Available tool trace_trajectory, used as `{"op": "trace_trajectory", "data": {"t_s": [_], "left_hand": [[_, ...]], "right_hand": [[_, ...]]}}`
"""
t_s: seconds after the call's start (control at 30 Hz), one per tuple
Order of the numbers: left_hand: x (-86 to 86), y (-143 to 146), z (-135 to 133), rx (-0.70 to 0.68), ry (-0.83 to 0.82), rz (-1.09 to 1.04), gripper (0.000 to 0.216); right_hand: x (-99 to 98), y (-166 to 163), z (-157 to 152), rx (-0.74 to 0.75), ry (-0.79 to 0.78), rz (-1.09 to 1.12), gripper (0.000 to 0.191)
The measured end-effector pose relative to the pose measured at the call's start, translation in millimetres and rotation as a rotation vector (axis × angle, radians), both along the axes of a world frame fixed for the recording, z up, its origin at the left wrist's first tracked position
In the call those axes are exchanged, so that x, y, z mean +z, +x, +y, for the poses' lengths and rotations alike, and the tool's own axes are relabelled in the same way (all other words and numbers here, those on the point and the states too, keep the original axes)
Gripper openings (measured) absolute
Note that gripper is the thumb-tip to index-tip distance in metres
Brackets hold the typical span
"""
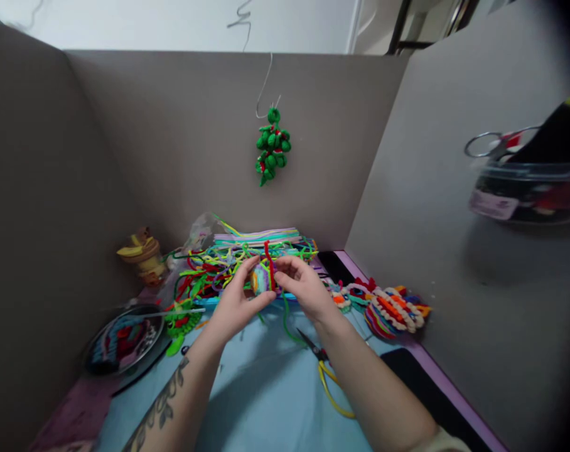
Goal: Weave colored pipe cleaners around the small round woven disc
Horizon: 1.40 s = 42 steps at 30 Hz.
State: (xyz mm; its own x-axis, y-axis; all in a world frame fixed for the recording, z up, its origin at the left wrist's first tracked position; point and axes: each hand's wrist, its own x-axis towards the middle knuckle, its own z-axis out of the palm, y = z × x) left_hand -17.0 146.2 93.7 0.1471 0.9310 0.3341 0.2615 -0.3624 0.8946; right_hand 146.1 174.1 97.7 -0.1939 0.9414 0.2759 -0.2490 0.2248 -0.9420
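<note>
My left hand (241, 295) grips a small rounded multicoloured yarn piece (260, 280), striped in rainbow colours, between thumb and fingers. At the piece's right side, the fingers of my right hand (300, 284) are curled and pinched by a red yarn strand (268, 256) that stands upward; the exact grip is partly hidden. A green strand (287, 320) hangs below the piece to the table. Scissors with yellow handles (329, 383) lie under my right forearm, their dark blades pointing away from me. Behind my hands spreads a tangled heap of coloured yarn (204, 271).
A round tin (159, 326) with knitted pieces is at left, near a small flowerpot (148, 258) and green crocheted work (184, 320). Multicoloured crocheted pieces (393, 311) lie right. A green crocheted ornament (272, 147) hangs ahead; a clear container (525, 191) is on the right wall.
</note>
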Motion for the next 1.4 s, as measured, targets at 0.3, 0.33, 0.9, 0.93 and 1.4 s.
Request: {"op": "trace_trajectory", "data": {"t_s": [0.3, 0.33, 0.9, 0.93, 1.4], "left_hand": [[-0.8, 7.1, -1.4, 0.022, 0.047, 0.167, 0.071], [-1.1, 7.6, -1.2, 0.037, 0.051, 0.174, 0.070], [-2.4, 2.0, -1.4, 0.022, 0.139, 0.321, 0.060], [-2.3, 2.2, -1.7, 0.012, 0.152, 0.329, 0.059], [3.7, 2.6, -10.6, -0.071, 0.235, 0.428, 0.062]], "right_hand": [[-7.8, -1.9, 2.6, -0.111, 0.161, -0.175, 0.018], [-8.0, -2.3, 2.9, -0.116, 0.165, -0.177, 0.018], [15.7, 30.1, -2.4, -0.454, 0.773, -0.463, 0.019], [16.2, 30.5, -2.0, -0.450, 0.796, -0.474, 0.018], [13.9, 29.9, 1.3, -0.340, 0.688, -0.536, 0.013]]}}
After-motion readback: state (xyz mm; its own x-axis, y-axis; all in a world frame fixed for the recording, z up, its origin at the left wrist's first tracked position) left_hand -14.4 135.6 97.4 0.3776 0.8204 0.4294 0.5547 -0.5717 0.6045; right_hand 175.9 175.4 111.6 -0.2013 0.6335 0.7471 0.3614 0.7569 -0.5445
